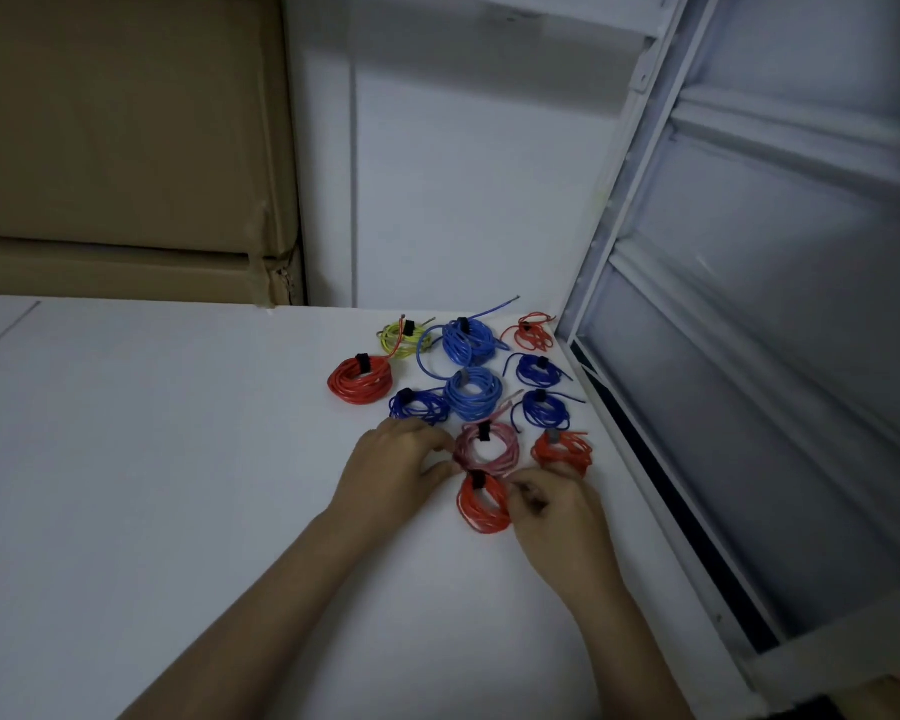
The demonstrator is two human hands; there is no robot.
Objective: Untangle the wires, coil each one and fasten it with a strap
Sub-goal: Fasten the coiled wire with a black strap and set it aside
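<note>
Bench: flat white bench (178,485), carrying every coil in its far right part, toward 1 o'clock from the person.
Backdrop: brown cardboard box (126,148) at 11 o'clock, white wall panel (463,200) at 12 o'clock, white metal-framed panel (775,304) leaning along the bench edge at 3 o'clock.
Left grip: left hand (391,467) at 9 o'clock of the pink coil, fingers curled and pinching that coil's near-left edge.
Right grip: right hand (552,506) at 3 o'clock of the small red coil, fingers curled against its right side; whether they actually hold it I cannot tell, as the fingertips are blurred.
Strapped coils, back row: thick red wire coil (360,380) with a black strap at 9 o'clock of the group, large light-blue wire coil (468,341), yellow-green wire coil (404,337), thin red wire coil (530,332).
Middle: second light-blue coil (474,391), three dark-blue wire coils (418,406) (539,368) (546,410).
Front: pink wire coil (487,446) with a black strap, orange-red coil (565,449) just right of it, small red wire coil (481,504) touching the pink coil's near edge.
</note>
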